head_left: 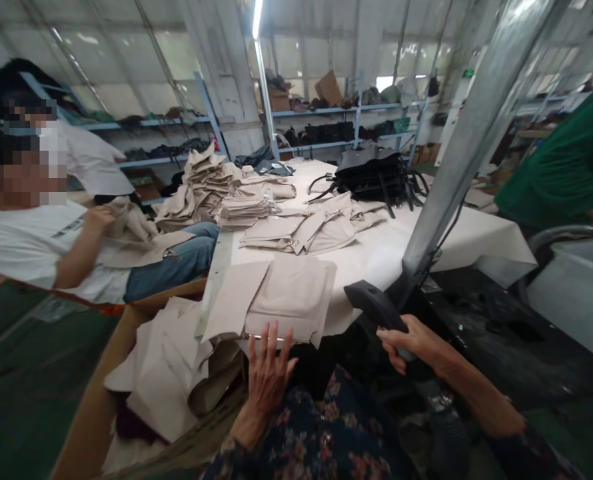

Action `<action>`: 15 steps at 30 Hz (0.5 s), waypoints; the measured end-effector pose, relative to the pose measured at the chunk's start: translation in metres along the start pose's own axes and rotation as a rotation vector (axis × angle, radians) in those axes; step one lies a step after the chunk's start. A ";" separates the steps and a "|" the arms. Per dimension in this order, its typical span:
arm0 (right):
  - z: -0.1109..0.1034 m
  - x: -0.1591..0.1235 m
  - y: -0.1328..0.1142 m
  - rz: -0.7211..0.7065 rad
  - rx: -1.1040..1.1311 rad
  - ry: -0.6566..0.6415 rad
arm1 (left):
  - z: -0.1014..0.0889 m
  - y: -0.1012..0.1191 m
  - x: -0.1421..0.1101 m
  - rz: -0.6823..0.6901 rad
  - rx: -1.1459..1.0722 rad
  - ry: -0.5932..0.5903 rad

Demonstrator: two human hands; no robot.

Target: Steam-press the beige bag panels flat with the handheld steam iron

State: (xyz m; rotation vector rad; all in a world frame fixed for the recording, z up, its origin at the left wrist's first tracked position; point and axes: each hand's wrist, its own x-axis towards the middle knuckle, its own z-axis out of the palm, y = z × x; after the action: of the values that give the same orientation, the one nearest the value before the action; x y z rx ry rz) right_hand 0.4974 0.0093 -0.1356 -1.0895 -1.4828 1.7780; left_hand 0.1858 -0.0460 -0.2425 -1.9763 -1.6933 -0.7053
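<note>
My left hand (269, 370) is raised with its fingers spread, the fingertips touching the near edge of a stack of beige fabric pieces (289, 293) on the white table (471, 233). My right hand (411, 343) is closed round a black handle (374, 307) that juts out at the foot of a slanted grey metal post (469, 133). Both forearms wear dark floral sleeves.
More beige pieces (301, 230) and stacks (204, 183) lie further back, with black bags (374, 173) behind them. A cardboard box (96, 400) of beige pieces stands at the lower left. A seated person in white (31, 240) handles fabric at left; a person in green (566, 160) stands at right. Shelves line the back.
</note>
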 end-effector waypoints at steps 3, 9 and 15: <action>0.001 -0.009 0.006 0.002 0.013 0.023 | 0.020 -0.005 0.031 0.099 0.025 -0.095; -0.002 -0.019 0.007 -0.022 0.004 0.053 | 0.000 -0.028 0.101 -0.266 -0.510 -0.128; -0.001 -0.005 -0.001 -0.051 -0.013 -0.002 | -0.035 -0.064 0.130 -1.022 -1.298 -0.037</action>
State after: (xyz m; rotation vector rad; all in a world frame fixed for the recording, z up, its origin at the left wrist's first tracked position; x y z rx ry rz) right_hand 0.5009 0.0057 -0.1334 -1.0470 -1.5123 1.7372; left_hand 0.1348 0.0409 -0.1333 -1.4440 -2.5527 -2.6340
